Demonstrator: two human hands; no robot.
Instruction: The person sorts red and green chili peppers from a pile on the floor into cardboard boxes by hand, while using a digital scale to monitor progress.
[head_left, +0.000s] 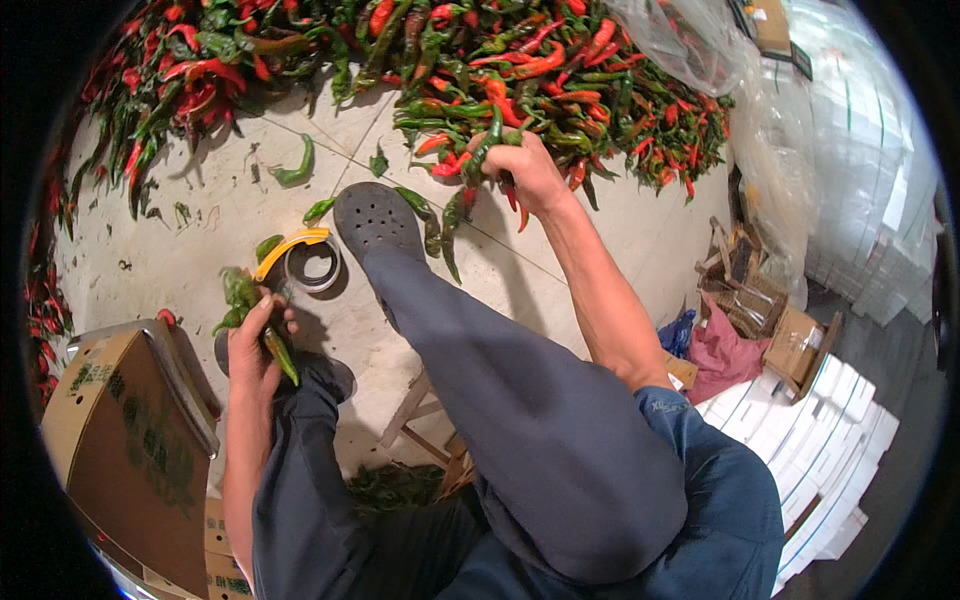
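Observation:
My left hand (pixel 254 335) is closed around a few green chili peppers (pixel 240 287), low over the floor on the left. One long pepper points down past the fingers. At the near edge of a heap of red and green chili peppers (pixel 430 50), my right hand (pixel 530 172) has its fingers curled round a green chili pepper (pixel 486 148). Other peppers touch those fingers, and how many are in the grip is partly hidden. Between my hands, a roll of tape (pixel 313 268) with a yellow curved handle (pixel 290 248) lies on the floor.
My shoe (pixel 378 222) rests on the tiled floor beside loose green peppers (pixel 295 163). A cardboard box (pixel 130 430) stands at the left. To the right are plastic sheeting (pixel 775 170), a pinkish-red cloth (pixel 725 350) and stacked white boxes (pixel 810 430). A wooden stool (pixel 410 410) is partly under me.

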